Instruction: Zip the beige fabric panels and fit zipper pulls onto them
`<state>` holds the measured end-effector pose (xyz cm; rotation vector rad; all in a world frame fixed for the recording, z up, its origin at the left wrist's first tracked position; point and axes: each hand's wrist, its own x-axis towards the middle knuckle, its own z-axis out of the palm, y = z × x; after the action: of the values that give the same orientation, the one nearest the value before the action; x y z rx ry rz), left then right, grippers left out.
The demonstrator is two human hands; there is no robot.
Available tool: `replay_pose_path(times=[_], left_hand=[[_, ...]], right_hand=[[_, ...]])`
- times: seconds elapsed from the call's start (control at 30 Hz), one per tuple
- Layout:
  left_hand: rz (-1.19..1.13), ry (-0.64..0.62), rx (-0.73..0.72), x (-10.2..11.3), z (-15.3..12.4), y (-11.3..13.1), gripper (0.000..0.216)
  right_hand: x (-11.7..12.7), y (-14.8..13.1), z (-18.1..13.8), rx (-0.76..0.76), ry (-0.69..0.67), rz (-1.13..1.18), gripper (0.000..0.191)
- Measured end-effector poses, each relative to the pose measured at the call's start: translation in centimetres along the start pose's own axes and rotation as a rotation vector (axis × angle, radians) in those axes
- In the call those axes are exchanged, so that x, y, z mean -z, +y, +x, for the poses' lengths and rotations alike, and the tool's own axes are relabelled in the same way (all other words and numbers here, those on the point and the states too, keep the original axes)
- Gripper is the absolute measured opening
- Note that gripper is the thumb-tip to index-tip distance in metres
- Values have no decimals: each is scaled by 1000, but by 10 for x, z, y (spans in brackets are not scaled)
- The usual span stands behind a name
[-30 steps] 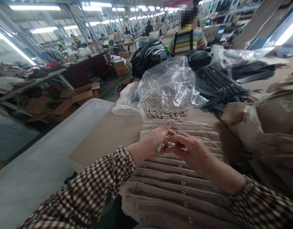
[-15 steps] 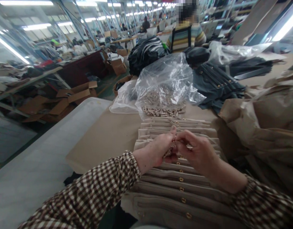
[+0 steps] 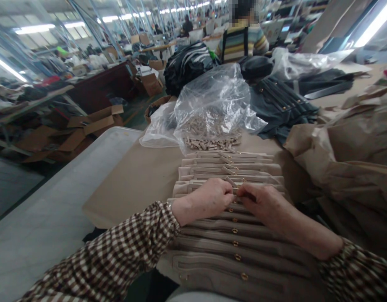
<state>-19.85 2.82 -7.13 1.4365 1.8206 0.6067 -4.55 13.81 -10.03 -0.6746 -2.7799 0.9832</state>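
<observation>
A row of beige fabric pieces with zippers (image 3: 209, 264) lies overlapped in front of me, gold rings (image 3: 244, 276) showing on the nearer zippers. Over the middle of the row, my left hand (image 3: 209, 197) is closed, thumb and fingers pinched at a zipper. My right hand (image 3: 265, 203) meets it from the right, its fingertips pinched close to the left ones. What is between the fingers is too small and hidden to make out. Just beyond my fingers, beige pull tabs (image 3: 228, 170) hang on the farther zippers.
A clear plastic bag (image 3: 215, 98) covers a heap of small beige tabs (image 3: 206, 142) behind the row. Crumpled brown paper (image 3: 347, 155) lies right, dark pieces (image 3: 281, 102) behind it. A white surface (image 3: 55, 218) runs along the left. A person (image 3: 242, 42) sits ahead.
My hands have lowered from above the row onto a zipper, and the left has turned knuckles up. A pull tab now shows just beyond my fingers. The view has shifted slightly.
</observation>
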Motion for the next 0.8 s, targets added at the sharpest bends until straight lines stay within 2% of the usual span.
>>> replay_pose_path(times=[0.23,0.33,0.63,0.8], left_hand=[[164,-70,44,13,0,7,24],[230,-91,34,16,0,9,23],[464,-46,-71,7,-1,-1,24],[437,-23,-18,12,-4,-7,25]], right_hand=[[6,1,6,3,-161,-95,18],[5,4,8,34,-151,-104,17],[-2,1,7,93,-129,-229,15],[0,3,8,114,-141,-256,15]])
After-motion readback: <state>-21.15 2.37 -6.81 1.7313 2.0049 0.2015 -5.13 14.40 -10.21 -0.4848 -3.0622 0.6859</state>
